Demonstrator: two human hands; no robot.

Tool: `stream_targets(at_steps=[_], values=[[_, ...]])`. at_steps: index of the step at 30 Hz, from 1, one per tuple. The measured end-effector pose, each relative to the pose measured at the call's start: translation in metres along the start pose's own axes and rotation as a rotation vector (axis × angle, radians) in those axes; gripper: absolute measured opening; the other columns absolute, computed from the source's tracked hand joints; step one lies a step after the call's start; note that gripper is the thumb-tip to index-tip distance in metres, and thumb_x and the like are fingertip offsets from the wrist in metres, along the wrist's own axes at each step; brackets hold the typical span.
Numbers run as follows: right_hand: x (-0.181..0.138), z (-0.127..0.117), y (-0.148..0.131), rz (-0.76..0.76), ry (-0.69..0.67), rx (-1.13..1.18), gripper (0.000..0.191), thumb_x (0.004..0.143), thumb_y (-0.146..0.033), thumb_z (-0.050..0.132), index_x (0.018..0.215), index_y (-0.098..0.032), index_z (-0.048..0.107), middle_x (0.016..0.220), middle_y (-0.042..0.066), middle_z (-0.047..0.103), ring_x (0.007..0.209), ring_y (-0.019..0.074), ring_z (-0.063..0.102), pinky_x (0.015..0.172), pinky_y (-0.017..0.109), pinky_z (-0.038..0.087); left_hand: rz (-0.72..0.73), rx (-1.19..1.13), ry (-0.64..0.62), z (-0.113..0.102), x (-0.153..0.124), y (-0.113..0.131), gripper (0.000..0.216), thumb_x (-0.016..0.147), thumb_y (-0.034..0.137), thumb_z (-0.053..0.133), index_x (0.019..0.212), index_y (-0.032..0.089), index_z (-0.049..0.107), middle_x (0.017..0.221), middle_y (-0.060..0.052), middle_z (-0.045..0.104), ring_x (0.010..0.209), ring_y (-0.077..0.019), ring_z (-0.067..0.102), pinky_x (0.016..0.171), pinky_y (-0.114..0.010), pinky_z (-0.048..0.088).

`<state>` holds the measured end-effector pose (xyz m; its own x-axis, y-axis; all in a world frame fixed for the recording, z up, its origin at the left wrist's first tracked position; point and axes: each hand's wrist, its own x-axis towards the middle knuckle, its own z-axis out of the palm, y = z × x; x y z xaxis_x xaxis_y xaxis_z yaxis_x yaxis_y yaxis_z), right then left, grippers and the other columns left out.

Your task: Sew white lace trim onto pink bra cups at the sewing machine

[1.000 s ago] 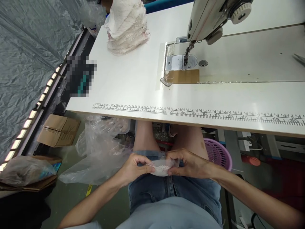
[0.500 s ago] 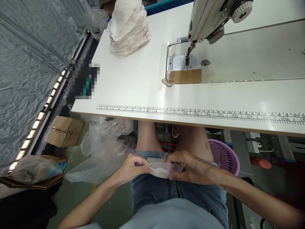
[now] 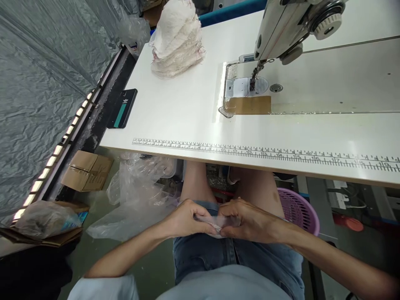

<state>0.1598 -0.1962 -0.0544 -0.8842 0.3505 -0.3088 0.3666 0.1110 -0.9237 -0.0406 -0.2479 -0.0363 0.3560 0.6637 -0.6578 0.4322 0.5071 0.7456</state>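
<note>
Low over my lap, both hands pinch a small translucent whitish piece [image 3: 216, 223] that looks like thin plastic or sheer fabric. A white, bumpy strip shows on it, and I cannot make out whether it is lace or beads. My left hand [image 3: 189, 218] is closed on the left side, thumb and fingers together. My right hand [image 3: 250, 221] is closed on the right side, with part of the sheer material showing between its thumb and fingers. The hands are nearly touching, and the fingers hide most of the piece.
Ahead stands a white table [image 3: 175, 112] with a printed ruler edge. It bears a sewing machine [image 3: 281, 29], a stack of cream cloth [image 3: 178, 41] and a dark phone [image 3: 122, 109]. Below are clear plastic bags [image 3: 137, 200], a cardboard box [image 3: 86, 171] and a purple basket [image 3: 296, 210].
My left hand has moved right, closer to my right hand, so less of the whitish piece shows between them. The view has shifted slightly left.
</note>
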Motion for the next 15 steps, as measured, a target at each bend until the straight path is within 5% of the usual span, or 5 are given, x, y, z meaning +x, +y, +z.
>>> stream_targets(at_steps=[9,15], values=[[-0.013,-0.011,0.024,-0.038,-0.073,0.060,0.021,0.074,-0.035,0.070,0.081,-0.016,0.067,0.079,0.001,0.064,0.075,0.0164,0.057,0.057,0.021,0.035,-0.067,-0.145,0.006,-0.005,-0.003,-0.008,0.019,0.064,0.029,0.076,0.072,0.012,0.074,0.067,-0.004,0.071,0.059,-0.0110,0.059,0.057,-0.019,0.043],[-0.014,-0.010,0.025,-0.046,-0.052,0.079,0.016,0.074,-0.030,0.070,0.081,-0.016,0.068,0.075,0.001,0.065,0.069,0.0147,0.058,0.057,0.021,0.036,-0.099,-0.185,0.035,-0.004,-0.005,-0.016,0.019,0.062,0.028,0.077,0.069,0.011,0.073,0.063,-0.003,0.069,0.056,-0.0090,0.057,0.055,-0.017,0.041]])
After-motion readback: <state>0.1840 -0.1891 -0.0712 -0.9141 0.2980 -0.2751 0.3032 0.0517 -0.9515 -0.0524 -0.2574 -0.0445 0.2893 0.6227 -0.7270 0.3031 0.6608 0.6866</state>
